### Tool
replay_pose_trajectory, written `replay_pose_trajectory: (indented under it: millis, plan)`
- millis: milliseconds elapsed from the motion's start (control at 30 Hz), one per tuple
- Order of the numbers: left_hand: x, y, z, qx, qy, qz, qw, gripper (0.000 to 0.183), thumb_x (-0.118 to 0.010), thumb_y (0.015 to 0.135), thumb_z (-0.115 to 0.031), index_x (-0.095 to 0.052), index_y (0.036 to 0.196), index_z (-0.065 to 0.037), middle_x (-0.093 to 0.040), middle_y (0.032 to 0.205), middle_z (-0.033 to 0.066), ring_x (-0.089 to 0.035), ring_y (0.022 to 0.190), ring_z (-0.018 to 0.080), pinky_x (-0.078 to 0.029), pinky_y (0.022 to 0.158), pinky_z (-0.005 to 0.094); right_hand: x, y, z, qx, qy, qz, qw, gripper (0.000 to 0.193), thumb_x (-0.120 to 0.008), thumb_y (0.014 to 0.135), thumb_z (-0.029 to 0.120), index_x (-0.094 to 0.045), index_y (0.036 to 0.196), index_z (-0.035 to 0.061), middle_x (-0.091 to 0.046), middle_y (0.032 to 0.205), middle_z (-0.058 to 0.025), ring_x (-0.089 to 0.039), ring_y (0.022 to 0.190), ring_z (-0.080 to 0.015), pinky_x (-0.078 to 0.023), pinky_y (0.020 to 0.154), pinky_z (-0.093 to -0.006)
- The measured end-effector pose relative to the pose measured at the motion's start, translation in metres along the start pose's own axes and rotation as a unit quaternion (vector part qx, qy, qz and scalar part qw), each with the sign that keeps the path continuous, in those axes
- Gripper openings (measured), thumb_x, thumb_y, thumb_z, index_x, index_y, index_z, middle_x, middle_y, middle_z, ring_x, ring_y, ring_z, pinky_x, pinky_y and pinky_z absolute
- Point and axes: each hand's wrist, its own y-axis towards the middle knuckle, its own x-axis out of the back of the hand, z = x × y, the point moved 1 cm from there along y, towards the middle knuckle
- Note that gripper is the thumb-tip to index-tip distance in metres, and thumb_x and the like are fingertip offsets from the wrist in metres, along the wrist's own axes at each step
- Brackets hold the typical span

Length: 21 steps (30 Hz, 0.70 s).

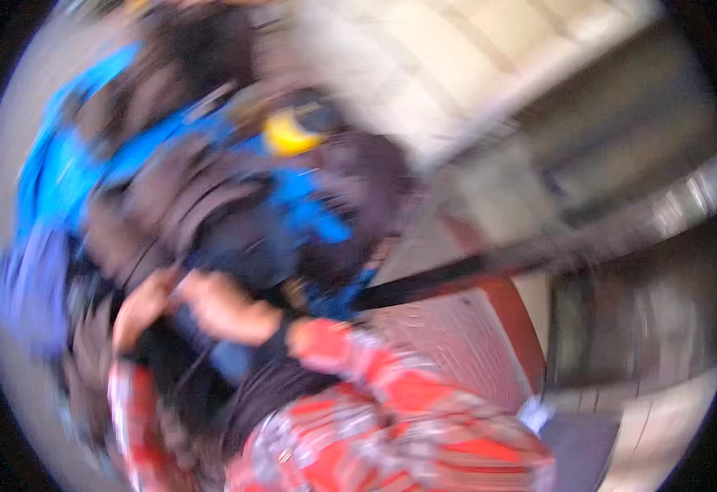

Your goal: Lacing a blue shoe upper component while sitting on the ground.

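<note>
The picture is strongly smeared by motion. My left hand [143,307] and my right hand [225,310] come together at the lower left, fingertips close to each other in front of dark cloth [235,238]. Their fingers are too blurred to show whether they grip anything. Both forearms wear red and white patterned sleeves [407,385] with dark cuffs. Just beyond the hands lies a jumble of dark brown and bright blue fabric [79,176]. A rounded yellow and dark thing [291,134], its kind unclear, sits at the far side of this jumble.
Purple-blue cloth [34,287] hangs at the left. On the right, a dark bar [432,281] runs slantwise past a pinkish panel with a red edge [510,328]. Behind is a pale tiled-looking surface [440,57]; greyish shapes [612,139] fill the far right.
</note>
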Motion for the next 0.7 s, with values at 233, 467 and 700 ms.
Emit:
replay_pose_trajectory:
  millis: [233, 467, 700]
  plan:
    - [0.01, 0.013, 0.063, 0.006, -0.122, 0.03, 0.992, 0.025, -0.054, 0.081, -0.011, -0.061, 0.105, -0.006, -0.062, 0.1, 0.0052, -0.058, 0.087, 0.0125, -0.045, 0.077, 0.0261, -0.035, -0.004, -0.004, 0.079, -0.111, 0.002, 0.991, 0.042, -0.042, 0.083, 0.011, -0.039, 0.118, -0.0131, -0.052, 0.102, -0.0245, -0.052, 0.095, -0.0357, -0.043, 0.084, -0.0414]
    - [0.014, 0.087, 0.061, -0.136, 0.05, 0.0, 0.989, 0.019, -0.051, 0.086, -0.015, -0.063, 0.1, -0.009, -0.063, 0.097, 0.0047, -0.059, 0.082, 0.01, -0.046, 0.073, 0.0248, -0.012, -0.023, 0.012, 0.076, -0.195, 0.002, 0.978, 0.048, -0.048, 0.08, 0.012, -0.038, 0.122, -0.0116, -0.048, 0.109, -0.0271, -0.049, 0.103, -0.0373, -0.04, 0.09, -0.0413]
    - [0.014, 0.171, 0.08, -0.29, 0.231, -0.085, 0.925, 0.017, -0.049, 0.087, -0.012, -0.061, 0.097, -0.007, -0.062, 0.094, 0.0051, -0.058, 0.085, 0.0116, -0.046, 0.075, 0.0258, -0.05, -0.012, 0.001, 0.016, -0.089, 0.025, 0.996, 0.046, -0.041, 0.083, 0.013, -0.037, 0.122, -0.0121, -0.041, 0.12, -0.0315, -0.046, 0.112, -0.0378, -0.038, 0.096, -0.0421]
